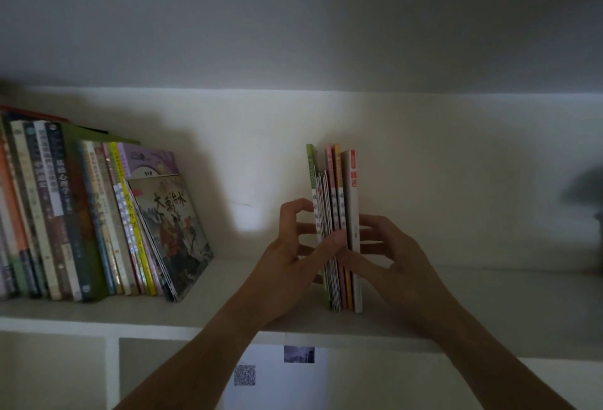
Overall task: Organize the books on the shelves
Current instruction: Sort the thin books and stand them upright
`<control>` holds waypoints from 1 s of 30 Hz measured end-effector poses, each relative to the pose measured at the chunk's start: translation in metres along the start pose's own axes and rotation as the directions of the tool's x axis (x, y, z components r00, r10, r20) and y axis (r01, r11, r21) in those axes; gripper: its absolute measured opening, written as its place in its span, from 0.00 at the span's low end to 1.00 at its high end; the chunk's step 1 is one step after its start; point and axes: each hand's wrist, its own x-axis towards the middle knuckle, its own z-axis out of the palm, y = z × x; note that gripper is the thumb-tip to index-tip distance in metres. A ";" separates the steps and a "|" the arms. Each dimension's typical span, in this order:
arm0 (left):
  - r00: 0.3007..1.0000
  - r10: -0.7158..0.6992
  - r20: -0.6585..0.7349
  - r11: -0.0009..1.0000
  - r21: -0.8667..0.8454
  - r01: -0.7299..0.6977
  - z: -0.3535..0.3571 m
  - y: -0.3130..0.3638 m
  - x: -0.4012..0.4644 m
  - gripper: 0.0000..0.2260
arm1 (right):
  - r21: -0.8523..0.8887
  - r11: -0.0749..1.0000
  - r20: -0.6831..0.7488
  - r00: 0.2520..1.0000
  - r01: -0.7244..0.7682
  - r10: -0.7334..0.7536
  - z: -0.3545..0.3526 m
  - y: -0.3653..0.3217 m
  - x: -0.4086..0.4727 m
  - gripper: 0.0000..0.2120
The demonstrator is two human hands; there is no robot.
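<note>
the leaning row of books point(81, 213) at the left end of the shelf point(228, 315) looked the likeliest to go: its last picture book point(173, 233) tilted hard against the others with nothing propping its foot, so a knock to the shelf could have sent it sliding flat. well to the right of it, a small stack of thin books point(337, 230) stood upright on the shelf, free of any support but the hands. the left hand point(293, 256) pressed on its left side, thumb across the spines and the other fingers bent loosely behind, while the right hand point(388, 253) held its right side, thumb on the spines and fingers spread along the white cover. if either hand let go early, i judged the stack would fan out or topple. the spines were green, pink, orange and white, uneven in height, the inner ones shorter. at the far right, a dark blurred thing point(587, 200) was too dim to identify.
</note>
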 end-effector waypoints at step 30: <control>0.985 -0.165 0.056 0.968 -0.185 0.172 -0.006 0.008 0.000 0.15 | -0.478 0.847 -0.033 0.959 0.232 -0.281 0.010 -0.014 -0.014 0.25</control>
